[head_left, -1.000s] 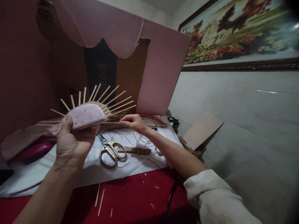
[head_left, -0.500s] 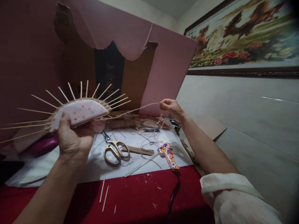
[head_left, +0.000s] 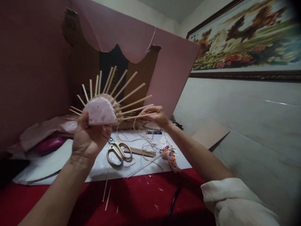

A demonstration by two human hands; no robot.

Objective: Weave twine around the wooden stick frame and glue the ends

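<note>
My left hand (head_left: 90, 139) is closed round a half-woven piece (head_left: 102, 110): a pink dotted fabric base with twine woven round it and several wooden sticks (head_left: 131, 93) fanning outward. It is held up above the white sheet (head_left: 58, 160). My right hand (head_left: 156, 115) is at the sticks on the piece's right side, fingers pinched on a strand of twine (head_left: 141, 133) that trails down in loose loops to the sheet.
Gold-handled scissors (head_left: 117, 153), a strip of cardboard (head_left: 141, 152) and a dotted glue gun (head_left: 169, 158) with a black cord lie on the sheet over a red cloth (head_left: 141, 197). Pink cardboard panels (head_left: 171, 69) stand behind. Loose sticks (head_left: 107, 191) lie near the front.
My right hand has come back in from pulling the twine out to the right and is now at the sticks. My left hand has tilted and turned the piece, raising the sticks.
</note>
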